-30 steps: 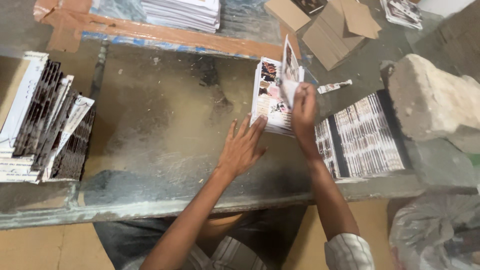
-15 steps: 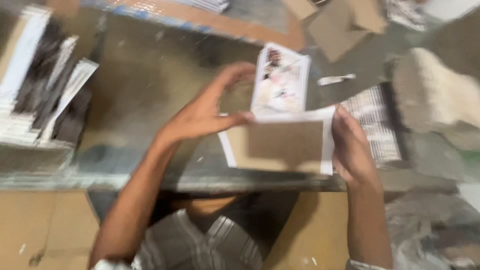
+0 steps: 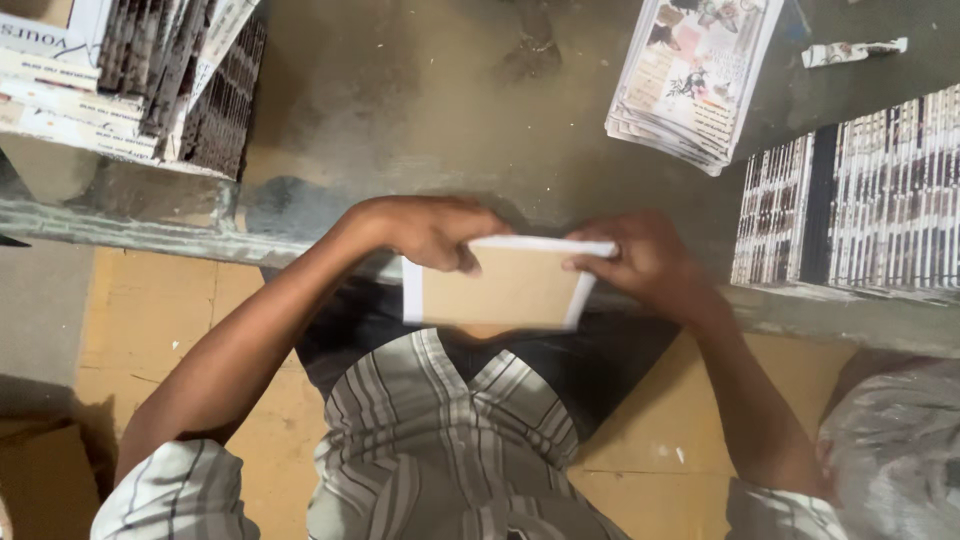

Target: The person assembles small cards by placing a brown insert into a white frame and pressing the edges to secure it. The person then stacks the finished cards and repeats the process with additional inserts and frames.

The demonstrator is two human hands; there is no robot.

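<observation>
I hold a flat brown card with white edges (image 3: 505, 288) in both hands, just past the near edge of the worn work table (image 3: 420, 120), above my lap. My left hand (image 3: 430, 232) grips its upper left corner, fingers curled over the top. My right hand (image 3: 642, 262) grips its upper right edge. A stack of printed picture sheets (image 3: 695, 75) lies on the table beyond my right hand, apart from both hands.
Rows of dark printed booklets (image 3: 860, 195) lie packed at the table's right. More stacked printed booklets (image 3: 140, 80) sit at the left. A small torn paper scrap (image 3: 850, 50) lies at the top right. A grey plastic bag (image 3: 900, 450) sits at the lower right.
The brown card has come off the table toward my body, both hands still on it. The view has tilted down onto my lap and striped shirt.
</observation>
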